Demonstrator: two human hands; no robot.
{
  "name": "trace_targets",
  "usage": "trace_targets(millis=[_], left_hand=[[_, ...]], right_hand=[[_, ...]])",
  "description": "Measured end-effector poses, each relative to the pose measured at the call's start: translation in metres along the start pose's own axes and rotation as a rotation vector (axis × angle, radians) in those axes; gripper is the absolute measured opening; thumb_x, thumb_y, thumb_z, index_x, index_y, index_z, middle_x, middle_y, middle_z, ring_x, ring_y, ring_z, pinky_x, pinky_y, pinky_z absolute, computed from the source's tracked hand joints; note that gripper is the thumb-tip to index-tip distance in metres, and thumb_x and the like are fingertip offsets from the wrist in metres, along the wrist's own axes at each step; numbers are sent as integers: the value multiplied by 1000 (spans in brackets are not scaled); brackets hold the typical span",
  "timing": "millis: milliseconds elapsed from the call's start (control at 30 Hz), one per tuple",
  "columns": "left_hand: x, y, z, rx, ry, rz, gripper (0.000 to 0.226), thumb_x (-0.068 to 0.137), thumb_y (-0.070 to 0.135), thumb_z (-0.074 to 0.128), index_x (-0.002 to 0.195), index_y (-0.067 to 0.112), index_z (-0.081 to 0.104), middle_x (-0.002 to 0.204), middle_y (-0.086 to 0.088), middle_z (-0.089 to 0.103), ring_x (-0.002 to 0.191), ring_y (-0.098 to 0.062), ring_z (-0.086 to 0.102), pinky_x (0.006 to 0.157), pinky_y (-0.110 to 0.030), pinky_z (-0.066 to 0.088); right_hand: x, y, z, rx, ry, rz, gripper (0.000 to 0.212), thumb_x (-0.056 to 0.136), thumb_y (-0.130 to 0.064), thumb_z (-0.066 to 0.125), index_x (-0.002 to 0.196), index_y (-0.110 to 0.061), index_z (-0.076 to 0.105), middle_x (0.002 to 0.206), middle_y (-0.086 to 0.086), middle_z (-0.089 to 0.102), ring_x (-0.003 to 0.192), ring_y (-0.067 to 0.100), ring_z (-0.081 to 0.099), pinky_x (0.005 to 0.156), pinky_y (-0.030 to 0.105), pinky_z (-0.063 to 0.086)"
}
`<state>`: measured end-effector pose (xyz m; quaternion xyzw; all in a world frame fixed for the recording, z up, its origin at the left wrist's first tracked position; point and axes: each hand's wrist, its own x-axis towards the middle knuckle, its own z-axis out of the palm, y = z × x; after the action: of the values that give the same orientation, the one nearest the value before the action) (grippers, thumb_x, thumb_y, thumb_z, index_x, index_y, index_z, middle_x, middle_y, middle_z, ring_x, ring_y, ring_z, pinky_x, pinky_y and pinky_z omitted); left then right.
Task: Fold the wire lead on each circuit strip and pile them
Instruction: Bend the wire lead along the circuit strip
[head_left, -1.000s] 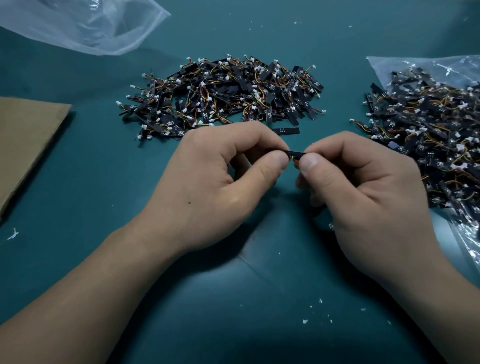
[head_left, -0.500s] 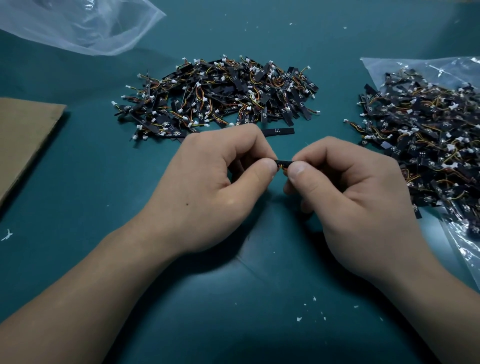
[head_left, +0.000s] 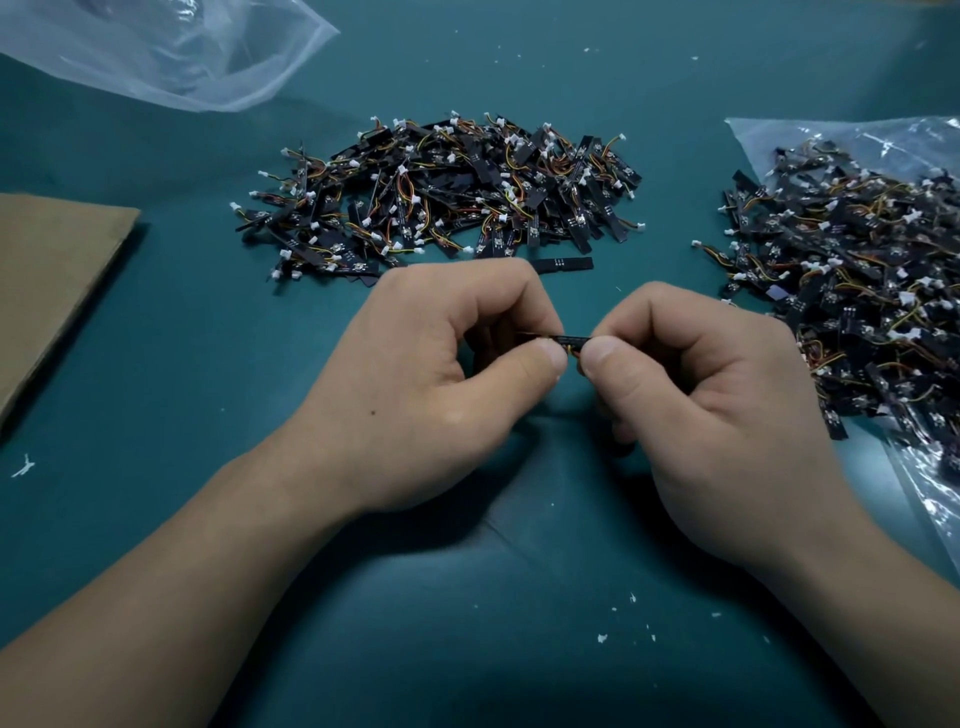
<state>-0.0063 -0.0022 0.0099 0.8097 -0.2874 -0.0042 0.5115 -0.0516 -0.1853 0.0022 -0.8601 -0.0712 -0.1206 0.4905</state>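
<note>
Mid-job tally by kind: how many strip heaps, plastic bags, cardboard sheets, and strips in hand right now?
Strip heaps: 2, the middle heap and the right heap
Plastic bags: 2, the top-left bag and the right bag
Cardboard sheets: 1, the cardboard sheet
Strips in hand: 1, the held strip
Total: 6

Open teal mat (head_left: 467, 649) lies near the person; strip heaps (head_left: 441, 192) ahead and (head_left: 857, 270) right crowd the far side.

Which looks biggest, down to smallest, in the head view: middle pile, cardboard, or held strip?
1. middle pile
2. cardboard, though the frame edge cuts it off, so unsure
3. held strip, mostly hidden
</note>
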Motion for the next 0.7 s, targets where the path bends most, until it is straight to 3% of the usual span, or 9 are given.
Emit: trace_targets(millis=[167,367,700], left_hand=[[1,-1,0,-7,1,-18,12,87,14,62,77,13,67,61,0,60,55,-8,49,55,-19,36],[1,-1,0,-2,13,-26,12,88,16,62,77,14,67,62,1,61,57,-10,51,56,-20,37],[1,-1,0,-36,13,-31,13,88,19,61,75,16,66,61,0,60,57,-11,50,57,-23,37]], right_hand=[[-1,0,0,-10,0,-12,24,92,-27,63,69,-19,59,59,4,57,52,20,52,52,37,42],[0,-1,1,-48,18,-22,29,92,-25,65,66,-19,55,55,-11,46,51,3,40,52,11,29],[-1,-1,0,-56,29,-58,25,92,-22,66,69,-20,59,59,-12,51,54,2,45,55,11,32]])
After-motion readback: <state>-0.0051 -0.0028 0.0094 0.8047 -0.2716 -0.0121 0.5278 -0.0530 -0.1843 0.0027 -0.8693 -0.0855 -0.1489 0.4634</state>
